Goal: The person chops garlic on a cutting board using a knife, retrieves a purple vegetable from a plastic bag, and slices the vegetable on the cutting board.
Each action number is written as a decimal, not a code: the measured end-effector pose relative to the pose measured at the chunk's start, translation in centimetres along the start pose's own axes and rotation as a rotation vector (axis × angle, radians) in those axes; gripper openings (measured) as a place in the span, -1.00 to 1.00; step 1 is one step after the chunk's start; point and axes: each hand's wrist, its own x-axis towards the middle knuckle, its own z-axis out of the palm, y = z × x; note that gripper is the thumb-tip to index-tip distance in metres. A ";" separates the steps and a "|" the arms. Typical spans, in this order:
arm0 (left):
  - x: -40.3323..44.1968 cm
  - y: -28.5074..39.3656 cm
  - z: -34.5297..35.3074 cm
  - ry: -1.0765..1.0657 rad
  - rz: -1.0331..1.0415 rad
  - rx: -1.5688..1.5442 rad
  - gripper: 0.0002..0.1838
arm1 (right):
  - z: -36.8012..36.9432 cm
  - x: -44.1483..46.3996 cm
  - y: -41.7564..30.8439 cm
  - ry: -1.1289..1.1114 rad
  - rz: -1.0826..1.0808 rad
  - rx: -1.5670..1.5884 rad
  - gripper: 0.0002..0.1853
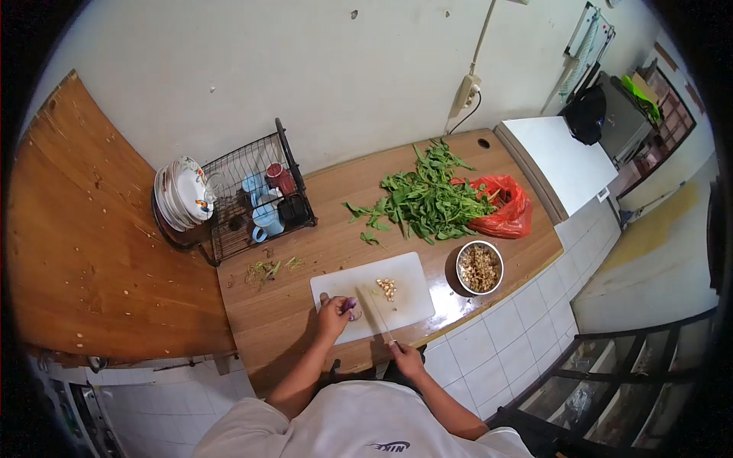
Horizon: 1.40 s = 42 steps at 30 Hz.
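My left hand [332,314] is closed around a small purple shallot [349,304] over the left part of a white cutting board [412,267]. In my right hand [408,359], at the board's near edge, is the handle of a knife [376,311]. The blade points away from me across the board, a little to the right of the shallot, and looks blurred. A small heap of pale chopped pieces, perhaps garlic [386,289], lies on the board to the right of the blade. Purple bits of peel rest near my left fingers.
Behind the board spreads a pile of leafy greens [427,198] beside a red plastic bag [508,210]. A metal bowl of brown chunks [479,267] stands to the right. At the left are trimmed scraps [267,269] and a black dish rack [244,164] with plates and cups.
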 end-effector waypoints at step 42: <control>-1.2 0.7 2.3 0.021 -0.163 0.073 -0.52 | 3.8 1.1 -1.9 -0.209 0.059 -0.128 -0.18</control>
